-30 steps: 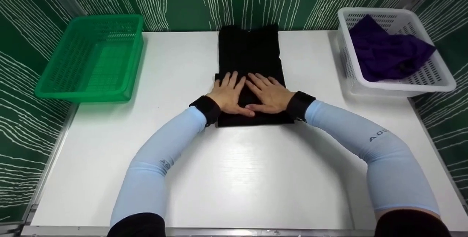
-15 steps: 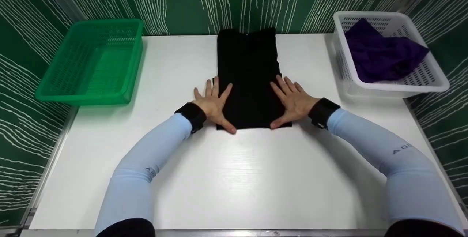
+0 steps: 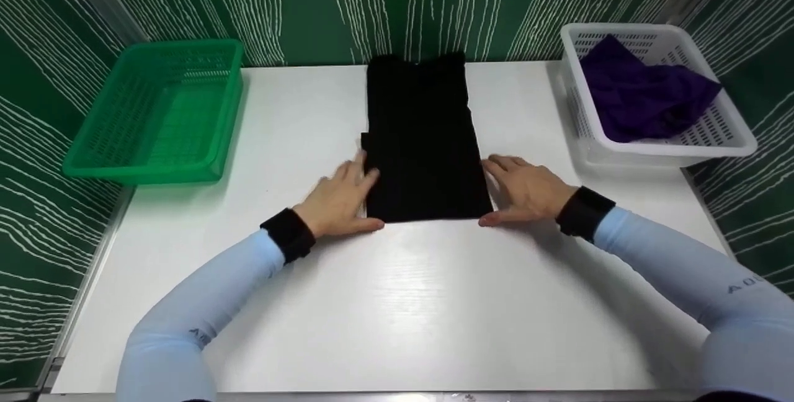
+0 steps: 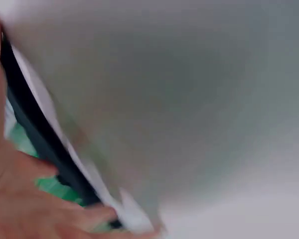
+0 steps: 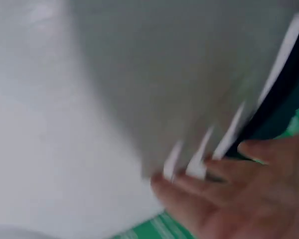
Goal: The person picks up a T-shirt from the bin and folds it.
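A folded black garment (image 3: 422, 141) lies flat, its far end reaching the back of the white table. My left hand (image 3: 338, 197) is at its near left side, with the thumb by the front left corner and the fingertips along the edge. On the opposite side, my right hand (image 3: 527, 191) touches the right edge, its thumb at the front right corner. Both wrist views are blurred; in them the left hand (image 4: 45, 204) and the right hand (image 5: 249, 194) have extended fingers beside the garment's dark edge (image 4: 45, 134). Neither hand visibly grips the fabric.
At the back left stands a green perforated basket (image 3: 232, 110). A white perforated basket (image 3: 670, 149) at the back right holds a crumpled purple cloth (image 3: 645, 92). Green walls with white streaks (image 3: 316, 23) enclose the table (image 3: 409, 315) at the back and sides.
From lying flat on the middle of the garment with thumbs touching, my hands have slid apart to its left and right sides and a little toward me. The garment remains flat.
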`<state>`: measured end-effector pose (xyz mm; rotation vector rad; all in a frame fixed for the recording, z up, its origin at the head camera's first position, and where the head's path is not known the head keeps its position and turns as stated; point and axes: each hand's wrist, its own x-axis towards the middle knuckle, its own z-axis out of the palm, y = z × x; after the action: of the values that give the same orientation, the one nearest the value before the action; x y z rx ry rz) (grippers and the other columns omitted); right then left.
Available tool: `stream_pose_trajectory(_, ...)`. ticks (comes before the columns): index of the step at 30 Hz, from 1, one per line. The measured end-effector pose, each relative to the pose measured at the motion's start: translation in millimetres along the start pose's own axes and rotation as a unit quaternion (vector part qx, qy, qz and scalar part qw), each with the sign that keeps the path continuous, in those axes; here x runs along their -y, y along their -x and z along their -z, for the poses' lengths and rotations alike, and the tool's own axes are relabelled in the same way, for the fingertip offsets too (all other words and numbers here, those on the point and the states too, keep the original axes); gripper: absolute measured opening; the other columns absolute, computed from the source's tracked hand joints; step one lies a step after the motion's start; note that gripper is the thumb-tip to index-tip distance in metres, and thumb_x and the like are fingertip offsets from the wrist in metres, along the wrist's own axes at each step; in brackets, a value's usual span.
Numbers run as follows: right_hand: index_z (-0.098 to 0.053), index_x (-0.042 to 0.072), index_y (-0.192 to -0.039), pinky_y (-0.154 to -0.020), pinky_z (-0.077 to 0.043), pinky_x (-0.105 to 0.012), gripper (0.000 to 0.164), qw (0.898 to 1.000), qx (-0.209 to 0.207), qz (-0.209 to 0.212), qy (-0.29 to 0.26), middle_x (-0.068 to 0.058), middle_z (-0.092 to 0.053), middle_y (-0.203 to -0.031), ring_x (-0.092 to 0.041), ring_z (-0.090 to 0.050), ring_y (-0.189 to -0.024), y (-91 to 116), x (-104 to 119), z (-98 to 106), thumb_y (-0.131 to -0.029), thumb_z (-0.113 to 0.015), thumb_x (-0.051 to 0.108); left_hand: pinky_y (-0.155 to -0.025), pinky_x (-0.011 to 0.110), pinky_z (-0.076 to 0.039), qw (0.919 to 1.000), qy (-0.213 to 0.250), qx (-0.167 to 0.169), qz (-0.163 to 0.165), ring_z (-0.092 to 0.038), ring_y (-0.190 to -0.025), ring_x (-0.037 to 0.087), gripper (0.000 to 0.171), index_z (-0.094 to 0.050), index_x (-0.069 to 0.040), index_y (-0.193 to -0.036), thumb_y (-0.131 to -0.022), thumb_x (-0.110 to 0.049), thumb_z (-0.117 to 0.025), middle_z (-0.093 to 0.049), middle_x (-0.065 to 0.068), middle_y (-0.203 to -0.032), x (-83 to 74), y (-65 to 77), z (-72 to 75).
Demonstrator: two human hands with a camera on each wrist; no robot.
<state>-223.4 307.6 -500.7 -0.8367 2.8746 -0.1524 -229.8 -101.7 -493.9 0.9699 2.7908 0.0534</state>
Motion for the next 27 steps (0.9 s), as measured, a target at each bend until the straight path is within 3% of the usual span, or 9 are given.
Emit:
stream_pose_trajectory(3, -0.065, 0.007, -0.133, -0.075, -0.064, -0.052, 0.067, 0.988, -0.09, 0.115, 0.047, -0.017, -0.067, -0.137, -0.037, -0.07, -0.117, 7, 14, -5, -0.088, -0.082, 0.054, -0.085, 0.055, -0.065, 0.9906, -0.077, -0.064, -0.093, -0.06, -0.134, 0.04, 0.063, -0.059, -0.006, -0.149, -0.101, -0.047, -0.068, -0.05, 0.024, -0.16, -15.1, 4.9, -2.2)
stream_pose_trajectory(6, -0.07, 0.007, -0.108, -0.063, -0.062, -0.045, 0.029, 0.963, -0.14, 0.206, 0.1, -0.014, -0.075, -0.114, -0.032, -0.074, -0.092, 7, 26, -8, -0.09, -0.082, 0.027, -0.064, 0.042, -0.064, 0.9706, -0.162, -0.111, -0.138, -0.072, -0.097, 0.03, 0.028, -0.073, -0.006, -0.119, -0.099, -0.026, -0.069, -0.074, 0.015, -0.119, -31.5, 4.7, -4.3)
stream_pose_trajectory(8, -0.069, 0.006, -0.098, -0.059, -0.06, -0.044, 0.018, 0.956, -0.151, 0.225, 0.112, -0.012, -0.075, -0.102, -0.029, -0.073, -0.081, 6, 32, -9, -0.089, -0.081, 0.017, -0.056, 0.038, -0.06, 0.96, -0.203, -0.131, -0.142, -0.07, -0.079, 0.024, 0.016, -0.075, -0.007, -0.107, -0.099, -0.018, -0.067, -0.075, 0.01, -0.099, -40.2, 3.3, -7.0)
stream_pose_trajectory(12, -0.065, 0.009, -0.088, -0.056, -0.057, -0.043, 0.015, 0.969, -0.135, 0.194, 0.074, -0.003, -0.069, -0.082, -0.022, -0.068, -0.068, 3, 36, -4, -0.087, -0.08, 0.009, -0.05, 0.034, -0.057, 0.9504, -0.245, -0.155, -0.114, -0.068, -0.064, 0.017, 0.011, -0.077, -0.007, -0.097, -0.099, -0.01, -0.066, -0.075, 0.008, -0.087, -50.2, 0.1, -13.8)
stream_pose_trajectory(15, -0.063, 0.011, -0.085, -0.058, -0.057, -0.041, 0.017, 0.977, -0.117, 0.175, 0.042, 0.002, -0.064, -0.075, -0.017, -0.064, -0.065, 2, 36, 0, -0.088, -0.079, 0.009, -0.048, 0.033, -0.056, 0.9512, -0.245, -0.165, -0.09, -0.067, -0.061, 0.014, 0.012, -0.077, -0.007, -0.09, -0.096, -0.004, -0.067, -0.073, 0.007, -0.08, -53.0, -1.1, -17.0)
stream_pose_trajectory(19, -0.064, 0.012, -0.085, -0.061, -0.057, -0.04, 0.014, 0.98, -0.096, 0.173, 0.021, 0.004, -0.066, -0.075, -0.012, -0.062, -0.065, 3, 37, 8, -0.087, -0.078, 0.011, -0.047, 0.034, -0.056, 0.9612, -0.21, -0.157, -0.086, -0.065, -0.058, 0.015, 0.016, -0.074, -0.009, -0.079, -0.093, -0.002, -0.069, -0.068, 0.005, -0.07, -52.9, 3.7, -13.4)
stream_pose_trajectory(24, -0.068, 0.014, -0.086, -0.061, -0.055, -0.035, 0.006, 0.982, -0.05, 0.181, -0.024, 0.007, -0.068, -0.075, -0.006, -0.057, -0.063, 12, 45, 18, -0.084, -0.073, 0.012, -0.046, 0.04, -0.054, 0.9857, -0.076, -0.117, -0.095, -0.052, -0.053, 0.015, 0.025, -0.062, -0.01, -0.067, -0.089, -0.002, -0.07, -0.057, 0.001, -0.06, -52.3, 19.4, 2.0)
stream_pose_trajectory(27, -0.068, 0.017, -0.083, -0.058, -0.049, -0.028, 0.005, 0.978, -0.009, 0.193, -0.073, 0.01, -0.064, -0.07, -0.001, -0.052, -0.06, 19, 51, 22, -0.082, -0.072, 0.014, -0.046, 0.038, -0.05, 0.9914, 0.007, -0.073, -0.108, -0.044, -0.053, 0.014, 0.026, -0.057, -0.011, -0.065, -0.086, -0.003, -0.069, -0.046, -0.003, -0.058, -54.8, 28.8, 13.7)
